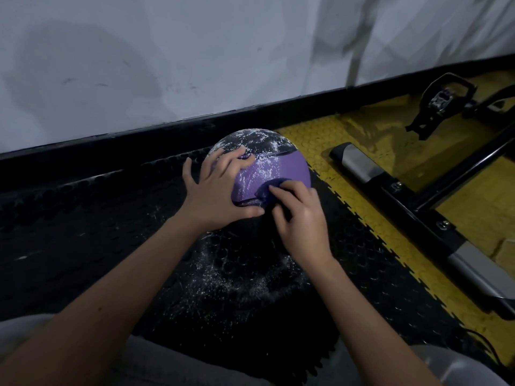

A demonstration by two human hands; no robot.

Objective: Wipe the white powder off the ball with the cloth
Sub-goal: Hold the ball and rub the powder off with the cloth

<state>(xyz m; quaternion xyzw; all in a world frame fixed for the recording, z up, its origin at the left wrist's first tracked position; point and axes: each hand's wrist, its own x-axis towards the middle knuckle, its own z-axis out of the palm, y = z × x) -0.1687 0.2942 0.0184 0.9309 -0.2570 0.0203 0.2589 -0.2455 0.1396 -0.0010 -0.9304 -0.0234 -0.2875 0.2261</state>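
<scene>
A purple and black ball (281,168) sits on the black floor mat (83,218) near the wall. White powder covers its black top and streaks the purple band. My left hand (220,190) lies spread over the ball's left side, fingers straight, thumb along the lower seam. My right hand (301,218) grips a dark purple cloth (267,190) and presses it against the ball's near right side. Most of the cloth is hidden under the fingers.
Spilled white powder (237,277) is scattered on the mat in front of the ball. A yellow studded floor strip (362,218) runs to the right. An exercise machine's black and silver base bar (418,215) and a pedal (443,101) stand at the right. A white wall (167,65) is behind.
</scene>
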